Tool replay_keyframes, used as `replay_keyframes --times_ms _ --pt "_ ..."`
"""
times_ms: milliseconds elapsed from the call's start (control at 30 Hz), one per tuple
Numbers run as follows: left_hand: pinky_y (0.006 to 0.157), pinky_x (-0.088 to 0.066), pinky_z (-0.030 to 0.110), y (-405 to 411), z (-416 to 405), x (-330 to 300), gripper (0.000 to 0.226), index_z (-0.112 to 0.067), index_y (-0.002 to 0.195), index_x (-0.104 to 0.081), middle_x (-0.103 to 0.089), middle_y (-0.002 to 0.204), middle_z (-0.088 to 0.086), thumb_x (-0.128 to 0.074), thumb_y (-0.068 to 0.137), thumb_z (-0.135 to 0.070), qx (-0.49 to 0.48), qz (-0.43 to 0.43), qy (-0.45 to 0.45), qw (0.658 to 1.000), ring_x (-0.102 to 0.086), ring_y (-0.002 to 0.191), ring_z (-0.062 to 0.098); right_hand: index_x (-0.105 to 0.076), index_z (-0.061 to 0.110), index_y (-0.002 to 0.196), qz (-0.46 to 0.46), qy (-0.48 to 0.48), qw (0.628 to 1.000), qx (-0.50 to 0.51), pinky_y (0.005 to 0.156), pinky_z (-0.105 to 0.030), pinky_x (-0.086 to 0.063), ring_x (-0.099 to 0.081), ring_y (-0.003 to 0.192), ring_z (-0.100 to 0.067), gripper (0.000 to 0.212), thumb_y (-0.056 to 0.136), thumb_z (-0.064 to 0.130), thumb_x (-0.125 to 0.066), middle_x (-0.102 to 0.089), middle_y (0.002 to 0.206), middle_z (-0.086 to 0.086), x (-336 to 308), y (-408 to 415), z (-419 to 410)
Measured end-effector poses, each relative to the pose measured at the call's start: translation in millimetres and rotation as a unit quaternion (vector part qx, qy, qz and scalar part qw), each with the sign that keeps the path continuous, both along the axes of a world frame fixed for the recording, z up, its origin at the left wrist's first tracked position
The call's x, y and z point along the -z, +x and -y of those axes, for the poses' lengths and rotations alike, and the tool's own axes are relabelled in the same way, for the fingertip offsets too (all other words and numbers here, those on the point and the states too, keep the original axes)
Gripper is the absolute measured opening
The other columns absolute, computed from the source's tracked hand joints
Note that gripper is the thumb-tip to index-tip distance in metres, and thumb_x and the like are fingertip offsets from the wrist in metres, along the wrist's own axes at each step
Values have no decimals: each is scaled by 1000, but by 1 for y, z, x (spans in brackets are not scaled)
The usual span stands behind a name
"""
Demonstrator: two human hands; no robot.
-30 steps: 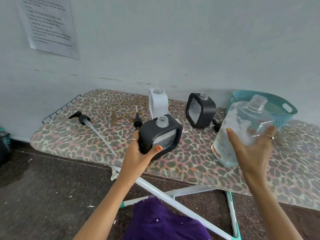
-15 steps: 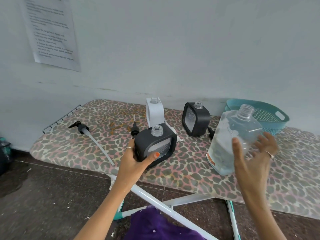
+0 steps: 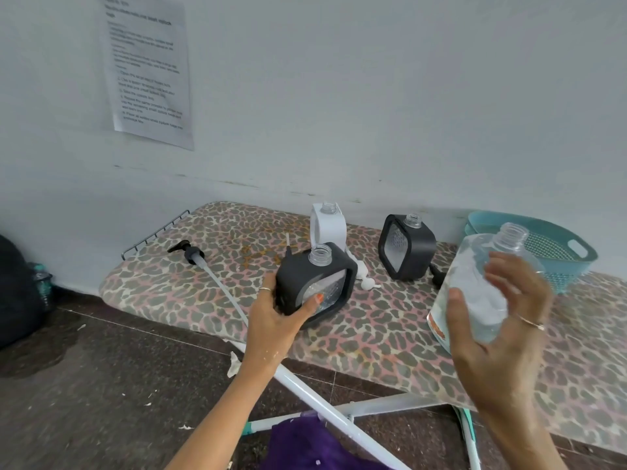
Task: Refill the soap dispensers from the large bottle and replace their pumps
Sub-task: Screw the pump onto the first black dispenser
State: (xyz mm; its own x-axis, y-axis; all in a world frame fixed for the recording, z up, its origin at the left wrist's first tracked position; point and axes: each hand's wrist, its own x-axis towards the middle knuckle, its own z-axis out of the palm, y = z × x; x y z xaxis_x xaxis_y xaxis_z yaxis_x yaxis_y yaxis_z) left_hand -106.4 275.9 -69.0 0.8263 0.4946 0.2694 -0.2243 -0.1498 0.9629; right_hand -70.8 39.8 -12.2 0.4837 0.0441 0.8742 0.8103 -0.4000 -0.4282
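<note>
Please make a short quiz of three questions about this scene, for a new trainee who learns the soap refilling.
1. True or false: the black dispenser gripped by the left hand already has its pump on.
2. How many dispensers stand on the ironing board with open necks? A) one B) two C) three
3. Fill in: the right hand holds the large clear ____.

Key:
1. False; its neck is open, and a long-tubed pump lies on the board.
2. C: two black, one white.
3. bottle
</note>
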Motion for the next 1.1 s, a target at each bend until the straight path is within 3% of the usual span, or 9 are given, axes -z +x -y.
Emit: replay_keyframes --times_ms 100,167,300,500,633,733,800,900,1100 --pt "89 -55 31 -12 -11 -2 60 -23 123 -57 -68 112 -8 -79 68 -33 -30 7 -13 999 -65 104 8 -44 18 119 -112 -41 992 -41 88 -11 -42 -53 98 -7 36 87 20 -61 -52 112 -1 8 7 -22" --pt "87 -55 30 -22 -19 0 57 -27 120 -57 -69 110 -7 -79 67 -33 -46 11 -17 999 -66 102 6 -45 25 116 -157 -93 981 -67 83 -4 -38 -51 95 5 33 90 13 -61 -52 107 2 14 19 -34" --pt "86 -55 31 -35 -31 5 49 -31 112 -58 -70 107 -3 -80 68 -28 -64 3 -22 998 -68 100 11 -50 17 125 -196 -263 937 -123 82 -10 -42 -53 97 -1 32 95 6 -51 -53 120 0 18 59 -78" --pt "80 -55 21 -39 -35 7 45 -26 112 -58 -71 105 -4 -79 74 -13 -41 -7 6 999 -68 99 10 -46 20 139 -162 -459 850 -200 105 -28 -33 -44 131 -22 51 93 -2 -51 -42 146 -4 3 100 -156" --pt "79 -54 18 -40 -34 6 45 -26 114 -58 -71 104 -12 -78 76 -11 -30 -7 -6 1000 -68 99 6 -51 18 137 -174 -551 789 -208 109 -26 -25 -37 136 -21 45 94 8 -56 -38 149 -7 6 119 -189" --pt "78 -53 17 -40 -35 4 45 -23 113 -59 -72 103 -12 -78 74 -13 -26 1 -11 1000 -68 98 8 -60 13 127 -189 -593 755 -205 109 -37 -35 -48 125 -26 33 96 21 -53 -53 136 -10 18 133 -206" --pt "79 -54 19 -40 -35 3 47 -22 114 -59 -72 104 -10 -79 72 -18 -22 3 -14 1000 -68 99 10 -63 11 121 -176 -594 758 -202 101 -38 -40 -53 116 -25 29 96 21 -52 -60 125 -9 23 136 -208" --pt "77 -54 18 -40 -34 3 45 -24 112 -59 -72 102 -11 -79 72 -17 -24 3 -15 1000 -68 97 8 -65 17 109 -166 -519 810 -217 95 -33 -45 -57 103 -19 22 94 8 -52 -65 115 -5 23 138 -204" --pt "79 -56 23 -35 -31 -1 46 -28 110 -60 -72 102 -9 -84 72 -26 -25 4 -7 1000 -69 97 11 -57 13 124 -246 -157 925 -243 74 -4 -45 -60 86 -2 38 89 -1 -59 -66 112 -5 -29 111 -175"
